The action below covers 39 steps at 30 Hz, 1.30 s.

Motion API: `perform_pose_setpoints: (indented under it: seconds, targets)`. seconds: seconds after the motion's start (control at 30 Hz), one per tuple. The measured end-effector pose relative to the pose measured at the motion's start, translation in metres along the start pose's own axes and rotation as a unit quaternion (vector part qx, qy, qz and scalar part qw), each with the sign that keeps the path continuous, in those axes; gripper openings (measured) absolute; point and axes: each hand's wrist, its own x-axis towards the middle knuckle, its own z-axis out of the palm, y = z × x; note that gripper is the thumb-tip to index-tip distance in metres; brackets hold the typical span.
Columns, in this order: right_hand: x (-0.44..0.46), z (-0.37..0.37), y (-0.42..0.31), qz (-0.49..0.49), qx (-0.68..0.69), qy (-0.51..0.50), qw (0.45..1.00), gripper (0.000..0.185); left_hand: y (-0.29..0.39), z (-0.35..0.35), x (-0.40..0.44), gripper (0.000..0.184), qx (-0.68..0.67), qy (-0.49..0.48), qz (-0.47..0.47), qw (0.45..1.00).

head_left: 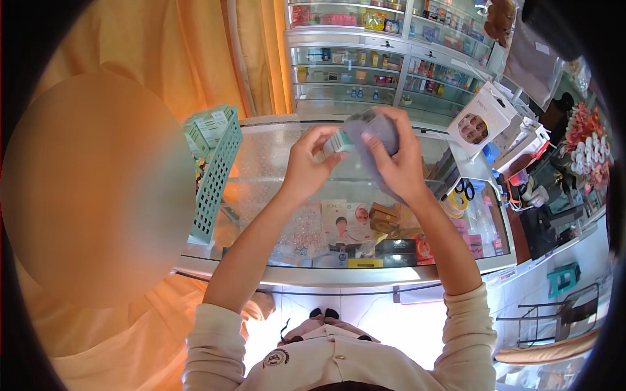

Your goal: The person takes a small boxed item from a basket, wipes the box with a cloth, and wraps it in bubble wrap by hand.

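Above the glass counter, my left hand (310, 161) is closed around a small white and green box (338, 143), thumb and fingers on its sides. My right hand (399, 155) grips a grey cloth (372, 132), which is bunched in the fingers and hangs down toward the wrist. The cloth is against or very near the box's right end; whether they touch is hard to tell. A green perforated basket (216, 174) with similar pale green boxes (207, 130) stands left of my hands.
Under the glass counter top (267, 171) lie several packages. Scissors (465, 189) and tape (456, 203) are at the right. A white display box (479, 122) stands at the back right. Shelves (349, 40) are behind. A large blurred area covers the left.
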Motion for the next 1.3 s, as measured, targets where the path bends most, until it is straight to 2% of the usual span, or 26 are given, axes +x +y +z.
perform_pose_setpoints:
  seconds: [0.07, 0.1, 0.17, 0.27, 0.4, 0.5, 0.57, 0.6, 0.63, 0.67, 0.8, 0.87, 1.0, 1.07, 1.1, 1.17, 1.23, 1.3]
  targets:
    - [-0.004, 0.003, 0.002, -0.022, 0.027, -0.097, 0.995, 0.037, -0.001, 0.006, -0.002, 0.038, 0.069, 0.029, 0.135, 0.988]
    - [-0.004, 0.003, 0.003, -0.022, 0.027, -0.096, 0.995, 0.037, -0.001, 0.004, -0.002, 0.038, 0.069, 0.028, 0.135, 0.988]
    - [-0.003, 0.000, 0.007, 0.061, 0.024, -0.099, 0.993, 0.037, -0.001, -0.002, -0.002, 0.041, 0.159, 0.016, 0.146, 0.976]
    - [-0.002, -0.004, 0.017, 0.087, 0.001, -0.062, 0.994, 0.037, 0.002, 0.002, -0.002, 0.038, 0.147, 0.017, 0.132, 0.980]
    - [-0.002, 0.000, 0.002, 0.032, 0.036, -0.064, 0.997, 0.037, -0.004, 0.002, -0.001, 0.037, 0.154, 0.024, 0.126, 0.980]
    - [-0.006, 0.002, 0.014, 0.027, 0.019, -0.078, 0.996, 0.038, -0.004, 0.001, -0.003, 0.038, 0.128, 0.013, 0.078, 0.989]
    - [-0.003, -0.003, 0.027, 0.069, -0.021, -0.035, 0.997, 0.038, 0.001, 0.003, -0.002, 0.037, 0.002, 0.013, -0.011, 1.000]
    - [-0.002, -0.004, 0.025, 0.069, -0.021, -0.036, 0.997, 0.038, 0.002, 0.004, -0.001, 0.037, 0.002, 0.013, -0.011, 1.000]
    - [0.001, -0.005, 0.020, 0.045, -0.017, -0.015, 0.999, 0.038, 0.003, 0.005, 0.000, 0.038, -0.068, 0.021, -0.047, 0.996]
    - [0.002, -0.005, 0.016, 0.021, -0.013, 0.005, 1.000, 0.038, 0.004, 0.005, 0.000, 0.041, -0.136, 0.029, -0.083, 0.987]
    - [-0.004, 0.005, 0.005, -0.012, -0.015, -0.019, 1.000, 0.040, 0.009, 0.005, -0.003, 0.037, -0.173, -0.008, -0.152, 0.973]
    - [-0.006, 0.007, 0.011, -0.007, -0.023, -0.004, 1.000, 0.041, 0.015, 0.007, -0.004, 0.041, -0.323, 0.000, -0.175, 0.930]
    - [-0.006, 0.006, 0.006, 0.011, 0.002, 0.009, 1.000, 0.041, 0.016, 0.016, -0.005, 0.044, -0.286, 0.022, -0.166, 0.944]
    - [-0.017, 0.012, 0.005, -0.089, -0.044, -0.075, 0.992, 0.043, 0.012, 0.016, -0.005, 0.044, -0.296, 0.082, -0.196, 0.931]
    - [-0.019, 0.014, 0.000, -0.089, -0.042, -0.077, 0.992, 0.043, 0.009, 0.012, -0.005, 0.044, -0.296, 0.084, -0.196, 0.931]
    - [-0.020, 0.019, -0.008, -0.186, -0.079, -0.170, 0.964, 0.045, 0.000, -0.001, -0.004, 0.042, -0.348, 0.021, -0.210, 0.914]
    - [-0.019, 0.023, 0.003, -0.179, -0.080, -0.138, 0.971, 0.047, 0.005, 0.000, -0.004, 0.041, -0.356, 0.019, -0.231, 0.905]
    - [-0.014, 0.020, 0.010, -0.119, -0.070, -0.056, 0.989, 0.049, 0.012, 0.006, -0.003, 0.037, -0.332, -0.017, -0.225, 0.916]
